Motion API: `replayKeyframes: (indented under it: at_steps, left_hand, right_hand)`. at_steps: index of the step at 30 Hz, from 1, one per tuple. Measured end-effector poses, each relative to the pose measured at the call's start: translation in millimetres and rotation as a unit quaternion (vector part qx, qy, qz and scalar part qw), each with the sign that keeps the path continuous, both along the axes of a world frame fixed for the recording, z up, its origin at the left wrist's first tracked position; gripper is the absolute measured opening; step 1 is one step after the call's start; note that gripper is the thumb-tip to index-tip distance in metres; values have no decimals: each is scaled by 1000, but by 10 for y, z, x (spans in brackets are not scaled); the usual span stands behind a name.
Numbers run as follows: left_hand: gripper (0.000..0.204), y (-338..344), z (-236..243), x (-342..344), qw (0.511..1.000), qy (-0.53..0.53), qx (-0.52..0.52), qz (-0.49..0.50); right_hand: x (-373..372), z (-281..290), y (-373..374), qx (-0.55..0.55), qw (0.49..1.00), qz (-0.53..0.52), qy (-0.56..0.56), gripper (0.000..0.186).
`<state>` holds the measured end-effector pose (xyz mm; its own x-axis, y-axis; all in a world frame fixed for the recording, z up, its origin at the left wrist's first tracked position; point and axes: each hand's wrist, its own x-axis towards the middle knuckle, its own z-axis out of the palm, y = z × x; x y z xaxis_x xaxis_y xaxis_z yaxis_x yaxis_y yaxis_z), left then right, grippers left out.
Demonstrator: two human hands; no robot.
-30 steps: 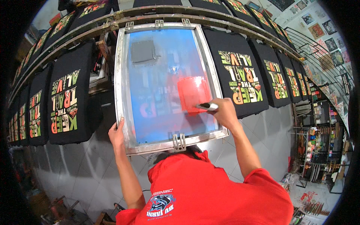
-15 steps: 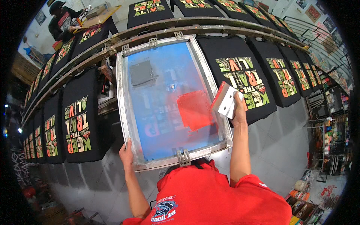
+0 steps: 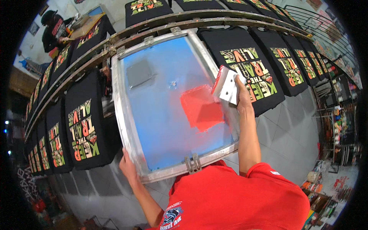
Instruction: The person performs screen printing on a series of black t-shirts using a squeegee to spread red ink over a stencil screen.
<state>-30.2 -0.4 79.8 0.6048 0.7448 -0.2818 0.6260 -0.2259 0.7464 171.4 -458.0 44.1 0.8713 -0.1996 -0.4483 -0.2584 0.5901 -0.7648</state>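
A metal-framed printing screen (image 3: 173, 126) with blue mesh is tilted in front of me. On the mesh lie a red ink patch (image 3: 201, 108) at the right and a dark grey square (image 3: 139, 74) at the upper left. My left hand (image 3: 128, 167) grips the frame's left side near its lower corner, most fingers hidden beneath. In my right hand (image 3: 243, 95) is a squeegee (image 3: 227, 85) with a white holder and a red-smeared edge, held over the frame's right side. Whether this hand also touches the frame I cannot tell.
Black printed T-shirts lie in rows on boards, one (image 3: 249, 73) right of the screen and another (image 3: 83, 122) left. A long rail (image 3: 115, 43) runs behind the screen. At the far left a person (image 3: 55, 30) works by a yellow-edged board. Shelves (image 3: 341, 126) line the right.
The screen's near edge has come up toward me, and the print that showed through the mesh is no longer visible. My right hand and the squeegee moved slightly up in view; both grips remain.
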Motion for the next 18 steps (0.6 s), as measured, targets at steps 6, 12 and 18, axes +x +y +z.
replayKeyframes:
  at_steps: [6,12,18]
  left_hand:
    - [60,859,462,-878,998,1,-3,55]
    - [61,2278,776,-1940,986,-5,110,129]
    - [60,3032,1024,-2749,973,41,176,143]
  right_hand:
    - [-349,264,1143,64,995,74,13,38]
    - [-912,428,2935,75,985,152,-35,41]
    - [-1382,517,4050,149,962,230,-1,51]
